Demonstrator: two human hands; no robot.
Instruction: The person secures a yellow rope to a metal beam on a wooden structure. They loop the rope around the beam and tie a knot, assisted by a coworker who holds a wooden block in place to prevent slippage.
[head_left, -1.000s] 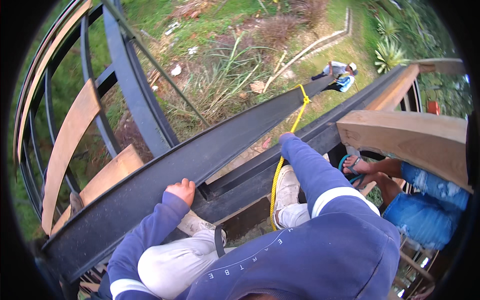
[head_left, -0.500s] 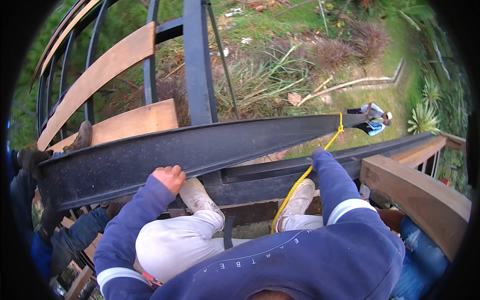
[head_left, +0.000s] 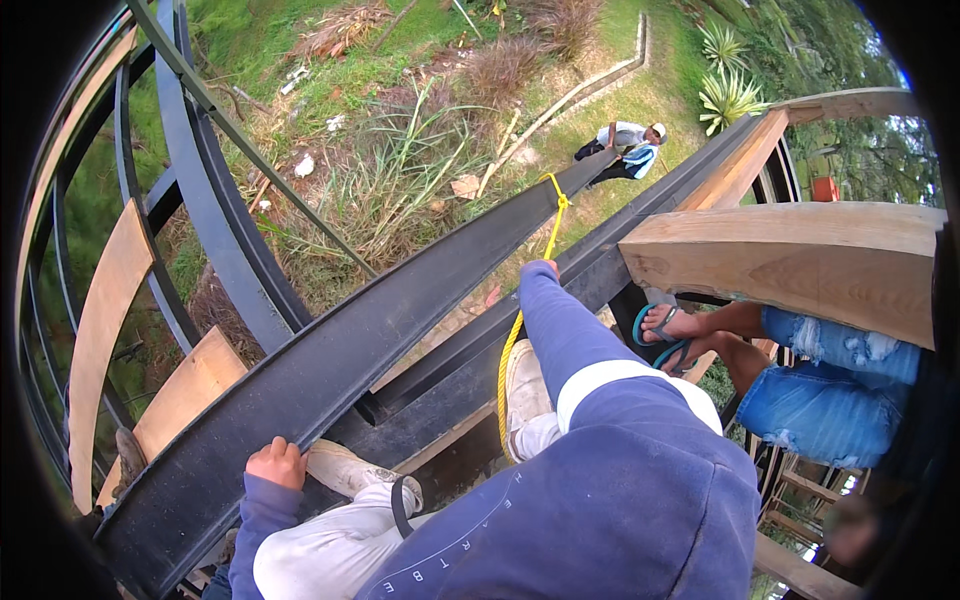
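Observation:
A long black steel beam [head_left: 400, 320] runs from lower left up to the right. My left hand [head_left: 276, 465] grips its near edge, fingers curled over the metal. My right arm in a blue sleeve reaches forward; my right hand [head_left: 545, 267] is mostly hidden by the cuff, close to a yellow rope [head_left: 527, 300]. The rope is tied around the beam's far end [head_left: 555, 195] and hangs down beside my right shoe [head_left: 525, 380]. I cannot tell whether the right hand holds the rope.
A second black beam [head_left: 640, 235] lies parallel on the right. Wooden planks [head_left: 800, 260] sit on a curved black frame [head_left: 200, 190]. A seated person's sandalled feet [head_left: 675, 335] are close by. Far below, a person [head_left: 625, 145] stands on grass.
The view has swung, so the beam now slopes up to the right again. My left hand stays on the beam's edge and my right arm stays stretched along the rope.

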